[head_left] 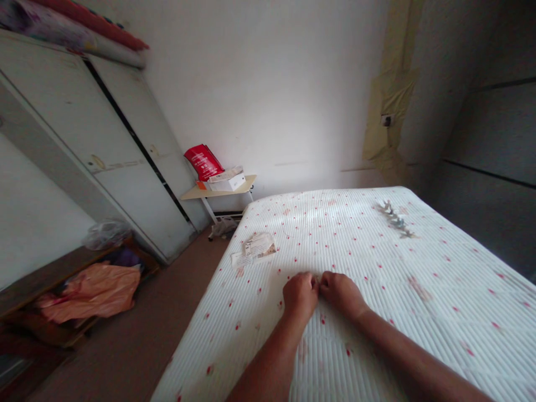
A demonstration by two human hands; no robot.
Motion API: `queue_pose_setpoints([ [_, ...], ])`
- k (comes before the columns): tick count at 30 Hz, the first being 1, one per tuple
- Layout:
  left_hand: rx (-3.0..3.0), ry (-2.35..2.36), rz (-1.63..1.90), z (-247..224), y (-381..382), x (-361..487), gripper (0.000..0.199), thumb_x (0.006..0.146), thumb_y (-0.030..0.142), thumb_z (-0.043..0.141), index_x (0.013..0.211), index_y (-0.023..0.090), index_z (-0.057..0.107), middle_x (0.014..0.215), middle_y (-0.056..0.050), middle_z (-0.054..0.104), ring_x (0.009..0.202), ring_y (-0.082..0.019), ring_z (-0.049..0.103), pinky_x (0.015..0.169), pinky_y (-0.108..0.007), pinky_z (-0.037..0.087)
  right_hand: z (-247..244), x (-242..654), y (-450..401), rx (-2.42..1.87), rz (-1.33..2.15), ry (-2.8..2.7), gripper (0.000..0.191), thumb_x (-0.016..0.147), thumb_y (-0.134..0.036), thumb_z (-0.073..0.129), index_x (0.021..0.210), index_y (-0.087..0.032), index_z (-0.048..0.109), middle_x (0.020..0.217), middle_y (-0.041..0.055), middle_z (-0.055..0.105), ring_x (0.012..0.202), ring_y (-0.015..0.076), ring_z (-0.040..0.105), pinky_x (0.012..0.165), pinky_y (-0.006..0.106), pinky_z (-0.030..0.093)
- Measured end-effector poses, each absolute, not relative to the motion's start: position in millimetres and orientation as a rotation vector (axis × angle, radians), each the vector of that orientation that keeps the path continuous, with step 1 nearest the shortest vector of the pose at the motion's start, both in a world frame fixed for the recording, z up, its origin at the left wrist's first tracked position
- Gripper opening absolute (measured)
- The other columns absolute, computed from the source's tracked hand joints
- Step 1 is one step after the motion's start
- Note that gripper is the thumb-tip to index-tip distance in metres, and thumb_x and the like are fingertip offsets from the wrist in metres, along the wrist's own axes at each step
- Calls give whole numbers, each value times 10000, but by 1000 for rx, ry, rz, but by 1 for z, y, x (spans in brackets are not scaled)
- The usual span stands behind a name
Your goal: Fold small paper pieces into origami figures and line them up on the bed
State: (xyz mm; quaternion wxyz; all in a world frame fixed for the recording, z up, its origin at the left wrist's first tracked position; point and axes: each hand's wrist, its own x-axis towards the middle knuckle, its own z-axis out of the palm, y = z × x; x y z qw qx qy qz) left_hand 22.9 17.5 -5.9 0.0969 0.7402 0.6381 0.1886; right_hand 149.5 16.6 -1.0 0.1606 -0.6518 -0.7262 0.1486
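Both hands were out on the bed (419, 262), side by side and touching at the knuckles near the middle of the near half. Left hand (300, 294) was curled into a loose fist, fingers tucked under, pressed onto the bed cover (355, 234). Right hand (342, 292) was curled the same way, thumb side against the left hand. Fingertips were hidden under the hands, so could not tell whether they pinched the cover or anything small between them; nothing visible was held.

The cover was white, ribbed, with small red spots, lying flat over the whole bed. Paper scraps (254, 249) lay on the cover near the bed's left edge, beyond the left hand and apart from it. A dry twig-like sprig (395, 219) lay on the far right part of the cover, well apart from both hands.

Left of the bed was brown floor (138, 340). A grey wardrobe (104, 156) stood along the left wall with rolled bedding (71, 28) on top. A small side table (220, 192) stood against the far wall beside the wardrobe, with a red bag (204, 161) and a white box (228, 181) on its tabletop. An orange plastic bag (94, 290) sat on a low shelf (50, 273) at left, with a clear bag (106, 233) just behind it.
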Motion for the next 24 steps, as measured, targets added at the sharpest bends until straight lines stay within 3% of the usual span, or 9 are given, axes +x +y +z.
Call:
queue_pose_setpoints([
  [8,2459,1464,740,-14,25,2,124,753,154,546,769,220,650,809,5,566,832,-123,507,715,-217,378,-12,158,5,-1499,217,-2184,273,859,-220,387,755,-193,638,759,24,573,615,103,575,519,190,343],
  [16,2553,1370,671,-6,31,-5,146,777,255,574,841,275,703,840,-25,578,869,-169,462,756,-294,365,-14,162,6,-1396,287,-2170,276,851,-198,391,820,-198,666,768,32,581,633,104,579,557,184,410],
  [24,2583,1389,577,4,32,-8,167,795,320,552,872,329,700,872,-34,556,918,-193,430,780,-333,322,-12,163,3,-1418,240,-2269,309,879,-196,372,706,-177,627,730,14,528,558,81,511,492,182,341],
])
